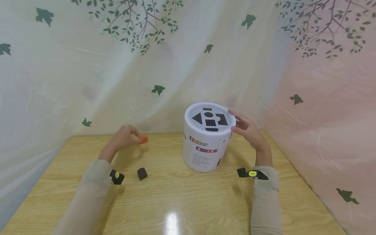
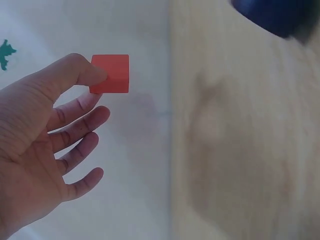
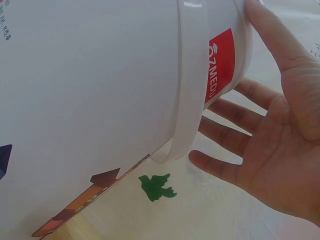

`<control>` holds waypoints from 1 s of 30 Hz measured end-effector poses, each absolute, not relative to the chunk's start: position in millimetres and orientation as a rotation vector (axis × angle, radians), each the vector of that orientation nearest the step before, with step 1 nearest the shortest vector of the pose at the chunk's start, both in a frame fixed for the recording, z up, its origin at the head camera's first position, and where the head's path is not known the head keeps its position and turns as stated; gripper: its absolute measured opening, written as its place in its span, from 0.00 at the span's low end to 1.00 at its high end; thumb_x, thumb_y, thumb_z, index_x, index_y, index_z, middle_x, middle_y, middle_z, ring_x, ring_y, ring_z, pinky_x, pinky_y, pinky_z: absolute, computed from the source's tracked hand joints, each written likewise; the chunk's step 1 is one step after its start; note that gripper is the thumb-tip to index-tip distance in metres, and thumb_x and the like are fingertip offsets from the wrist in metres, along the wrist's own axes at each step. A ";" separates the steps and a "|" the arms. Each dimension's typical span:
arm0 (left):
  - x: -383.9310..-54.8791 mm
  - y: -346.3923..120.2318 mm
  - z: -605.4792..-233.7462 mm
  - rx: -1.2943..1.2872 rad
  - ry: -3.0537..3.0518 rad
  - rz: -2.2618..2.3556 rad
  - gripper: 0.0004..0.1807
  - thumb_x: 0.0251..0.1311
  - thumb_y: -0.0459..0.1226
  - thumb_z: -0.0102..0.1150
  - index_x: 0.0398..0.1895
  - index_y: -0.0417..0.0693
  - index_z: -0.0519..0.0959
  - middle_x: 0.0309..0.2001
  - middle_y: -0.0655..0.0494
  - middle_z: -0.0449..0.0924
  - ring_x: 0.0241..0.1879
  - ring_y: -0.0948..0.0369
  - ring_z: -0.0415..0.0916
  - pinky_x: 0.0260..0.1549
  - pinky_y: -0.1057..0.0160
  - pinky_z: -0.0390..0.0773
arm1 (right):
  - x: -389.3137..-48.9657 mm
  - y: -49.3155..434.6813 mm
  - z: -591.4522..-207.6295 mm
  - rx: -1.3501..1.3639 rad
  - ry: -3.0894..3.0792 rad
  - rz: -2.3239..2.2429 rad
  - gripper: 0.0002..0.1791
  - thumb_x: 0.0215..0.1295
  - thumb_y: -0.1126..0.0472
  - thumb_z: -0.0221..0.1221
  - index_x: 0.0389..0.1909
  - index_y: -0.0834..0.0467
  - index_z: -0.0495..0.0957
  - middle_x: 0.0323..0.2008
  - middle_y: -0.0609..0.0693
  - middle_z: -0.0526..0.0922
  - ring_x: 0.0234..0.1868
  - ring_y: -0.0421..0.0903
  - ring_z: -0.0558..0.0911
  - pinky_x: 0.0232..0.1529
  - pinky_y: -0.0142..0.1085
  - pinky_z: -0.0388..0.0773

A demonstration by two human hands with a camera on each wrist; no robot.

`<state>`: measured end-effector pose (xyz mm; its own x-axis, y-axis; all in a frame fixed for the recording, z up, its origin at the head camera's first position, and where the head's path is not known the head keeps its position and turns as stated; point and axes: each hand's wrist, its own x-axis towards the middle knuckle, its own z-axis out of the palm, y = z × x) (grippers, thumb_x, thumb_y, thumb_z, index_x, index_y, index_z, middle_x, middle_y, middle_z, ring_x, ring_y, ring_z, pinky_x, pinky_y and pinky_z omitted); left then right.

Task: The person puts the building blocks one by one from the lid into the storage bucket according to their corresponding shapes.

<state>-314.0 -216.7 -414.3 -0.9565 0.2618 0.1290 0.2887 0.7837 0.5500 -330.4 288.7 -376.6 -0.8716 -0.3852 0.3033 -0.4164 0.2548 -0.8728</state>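
My left hand (image 1: 125, 136) pinches a red-orange block (image 2: 112, 74) between thumb and forefinger, above the back left of the table. Its other fingers are spread and bent in the left wrist view. A white shape-sorter bucket (image 1: 202, 153) stands slightly tilted right of centre, its lid (image 1: 191, 112) cut with several dark openings, including a triangle, a circle and a square. My right hand (image 1: 249, 132) holds the lid's right edge, with the thumb on the near side and fingers round the far side. In the right wrist view, the bucket's white handle (image 3: 192, 85) lies beside the fingers.
A small dark block (image 1: 142, 173) rests on the wooden table (image 1: 176, 192), nearer than the left hand. Behind the table hangs a pale curtain (image 1: 132, 81) with leaf and bird prints. A pink-toned curtain side (image 1: 323, 130) runs along the right edge.
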 end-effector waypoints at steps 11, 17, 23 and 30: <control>-326.7 -174.3 -357.5 -0.535 -2.836 -0.939 0.09 0.59 0.33 0.63 0.40 0.35 0.83 0.50 0.37 0.83 0.55 0.42 0.75 0.58 0.41 0.74 | -330.9 289.4 -377.9 0.767 -2.458 1.744 0.37 0.70 0.63 0.62 0.77 0.45 0.62 0.77 0.48 0.64 0.74 0.59 0.69 0.72 0.64 0.61; -332.9 -145.3 -327.4 -0.604 -2.763 -0.922 0.10 0.61 0.34 0.63 0.41 0.35 0.81 0.49 0.38 0.83 0.58 0.41 0.73 0.64 0.40 0.69 | -329.9 288.9 -376.4 0.778 -2.458 1.757 0.37 0.70 0.64 0.61 0.78 0.47 0.62 0.78 0.48 0.63 0.74 0.60 0.68 0.72 0.63 0.62; -335.9 -116.8 -302.6 -0.613 -2.713 -0.919 0.11 0.61 0.37 0.64 0.42 0.39 0.81 0.50 0.43 0.82 0.59 0.44 0.69 0.64 0.42 0.67 | -329.7 288.9 -375.5 0.778 -2.465 1.754 0.37 0.70 0.63 0.61 0.78 0.47 0.61 0.78 0.49 0.63 0.74 0.60 0.68 0.72 0.64 0.62; -336.6 -84.0 -282.6 -0.636 -2.695 -0.885 0.12 0.63 0.39 0.66 0.44 0.42 0.80 0.51 0.46 0.81 0.59 0.46 0.67 0.60 0.47 0.70 | -329.9 288.5 -376.1 0.776 -2.462 1.753 0.37 0.70 0.63 0.61 0.78 0.46 0.62 0.77 0.48 0.64 0.74 0.60 0.69 0.71 0.63 0.63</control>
